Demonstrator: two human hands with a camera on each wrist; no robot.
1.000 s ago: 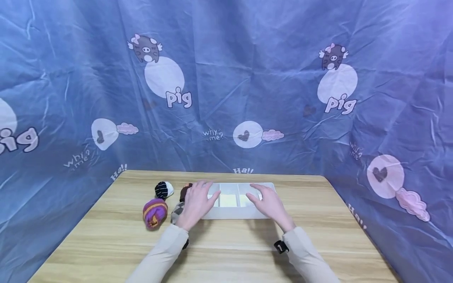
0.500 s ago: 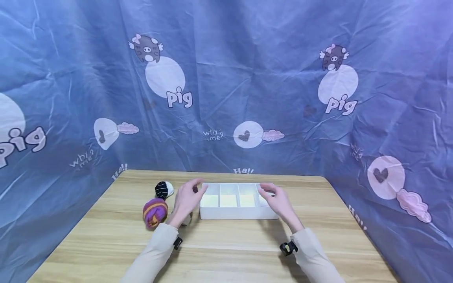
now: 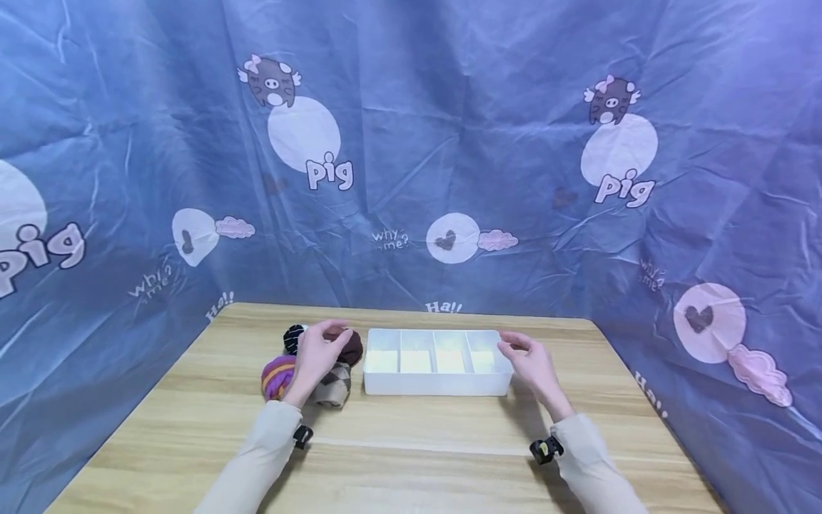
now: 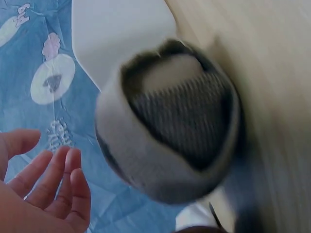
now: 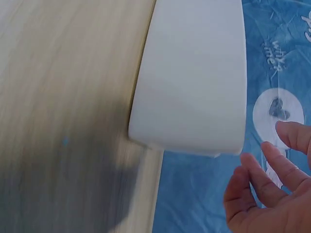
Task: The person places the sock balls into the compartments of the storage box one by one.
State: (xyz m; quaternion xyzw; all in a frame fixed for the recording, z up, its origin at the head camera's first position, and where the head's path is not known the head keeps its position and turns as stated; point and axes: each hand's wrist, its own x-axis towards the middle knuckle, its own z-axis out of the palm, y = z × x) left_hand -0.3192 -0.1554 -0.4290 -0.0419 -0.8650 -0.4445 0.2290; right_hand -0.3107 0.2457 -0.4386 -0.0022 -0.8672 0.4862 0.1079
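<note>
My left hand (image 3: 315,357) hovers over a cluster of balled-up socks, fingers loosely bent with nothing between them. Beside its fingertips is a dark brown sock ball (image 3: 350,348); a grey argyle one (image 3: 334,387) lies just nearer. Partly behind the hand are a purple and orange striped sock ball (image 3: 276,377) and a black one with white lines (image 3: 293,338). In the left wrist view the rolled grey sock (image 4: 170,136) fills the middle, apart from the fingers. A white divided box (image 3: 437,385) stands at centre. My right hand (image 3: 534,365) is at its right end, fingers relaxed, holding nothing.
The box has several compartments in one row, with pale bottoms showing. The wooden table (image 3: 411,457) extends in front of it. A blue printed cloth (image 3: 411,143) hangs behind and at both sides. Each wrist carries a small black camera (image 3: 546,450).
Both hands have moved apart from above the box, the left going left over the socks and the right going right. The brown and argyle sock balls now show more. The box stays put.
</note>
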